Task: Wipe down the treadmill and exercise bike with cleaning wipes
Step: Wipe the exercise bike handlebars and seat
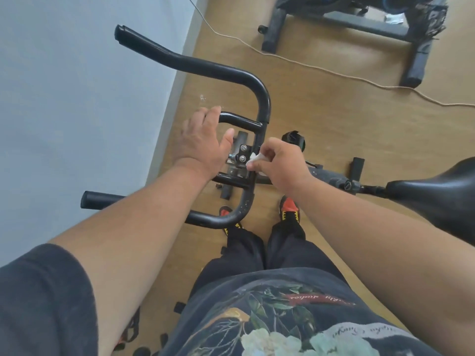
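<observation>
Right hand (pixel 280 165): grip closed in a pinch around a small white cleaning wipe (pixel 254 158), bunched between thumb and fingertips, its free edge pressed at the bolted metal bracket (pixel 240 152) where the handlebar (pixel 241 78) meets the stem. Left hand (pixel 203 140): fingers curled over the short inner crossbar (pixel 240 120), thumb out toward the bracket; looks like a steadying hold. Wipe will handle as light, limp and probably damp; likely to snag or tear on bolt heads and bracket edges, so best kept wadded with a fingertip behind it, not held by a loose corner. Exercise bike frame is rigid steel tube, smooth painted, probably slick once wet; heavy enough to stay put, though the bars may swivel, hence the brace. Foam-ended bar tips look softer. Saddle (pixel 437 194) off to the right. Second machine's black base (pixel 344 21) on the wooden floor (pixel 334 111) beyond, well apart, a pale cord (pixel 308 65) lying between; treadmill or not, cannot tell.
</observation>
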